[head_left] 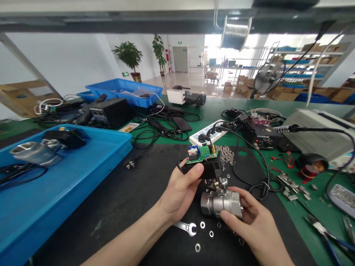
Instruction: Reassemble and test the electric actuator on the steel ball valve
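Note:
My left hand (183,188) is closed around a black actuator housing (208,169) with a green circuit board (203,152) exposed on top. Below the housing is a steel ball valve (220,203), lying sideways, with its stem and bracket (219,183) toward the housing. Whether the two are fastened together I cannot tell. Fingers and thumb of my right hand (249,218) grip the valve body at its right end. An open-end wrench (187,227) lies on the black mat under my left wrist, and several loose washers (211,234) are scattered beside it.
A blue tray (83,177) on the left holds another valve with a black housing. Behind my hands are a white power strip (209,132) and a pile of small nuts (226,155). Cables, a soldering station (262,136) and pliers (321,227) lie on the right.

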`<state>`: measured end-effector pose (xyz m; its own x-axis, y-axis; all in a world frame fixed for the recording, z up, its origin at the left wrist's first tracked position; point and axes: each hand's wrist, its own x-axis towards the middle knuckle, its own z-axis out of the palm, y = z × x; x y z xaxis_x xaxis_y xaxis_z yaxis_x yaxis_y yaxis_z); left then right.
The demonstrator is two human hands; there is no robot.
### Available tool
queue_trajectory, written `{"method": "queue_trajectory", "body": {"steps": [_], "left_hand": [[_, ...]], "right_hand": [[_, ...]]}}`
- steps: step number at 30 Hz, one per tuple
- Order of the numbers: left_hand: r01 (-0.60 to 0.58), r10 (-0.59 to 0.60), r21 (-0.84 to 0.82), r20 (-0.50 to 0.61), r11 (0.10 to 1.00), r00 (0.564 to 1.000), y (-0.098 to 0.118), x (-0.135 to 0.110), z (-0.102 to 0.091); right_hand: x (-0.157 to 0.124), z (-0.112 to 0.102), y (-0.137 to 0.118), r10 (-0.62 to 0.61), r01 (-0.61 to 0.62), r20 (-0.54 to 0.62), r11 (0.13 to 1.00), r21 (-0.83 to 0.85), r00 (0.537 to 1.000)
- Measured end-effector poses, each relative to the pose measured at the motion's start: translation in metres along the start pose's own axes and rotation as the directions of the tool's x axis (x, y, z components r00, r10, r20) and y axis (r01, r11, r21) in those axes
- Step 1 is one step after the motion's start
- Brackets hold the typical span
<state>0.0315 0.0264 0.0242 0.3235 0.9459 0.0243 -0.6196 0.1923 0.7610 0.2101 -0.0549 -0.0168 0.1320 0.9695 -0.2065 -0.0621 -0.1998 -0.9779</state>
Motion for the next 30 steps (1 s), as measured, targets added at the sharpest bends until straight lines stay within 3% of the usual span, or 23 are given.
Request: {"method": "queue_trajectory", "body": {"steps": [9, 18, 30], "left_hand": [[0.039, -0.039, 0.027, -0.007, 0.999, 0.999, -0.006, -0.002, 0.001], [0.023, -0.021, 0.053, -0.036, 0.998, 0.999, -0.008, -0.003, 0.003], [0.066, -0.07, 0.069, 0.05, 0.995, 0.996, -0.009, -0.006, 0.005]], "right_hand": [[-0.005, 0.007, -0.013, 0.02, -0.021, -0.026, 0.999, -0.028, 0.999], [-0.002, 0.008, -0.011, 0.031, -0.028, -0.043, 0.998, 0.06, 0.999], [-0.001, 0.002, -0.009, 0.016, -0.015, -0.026, 0.997, 0.073, 1.0]]}}
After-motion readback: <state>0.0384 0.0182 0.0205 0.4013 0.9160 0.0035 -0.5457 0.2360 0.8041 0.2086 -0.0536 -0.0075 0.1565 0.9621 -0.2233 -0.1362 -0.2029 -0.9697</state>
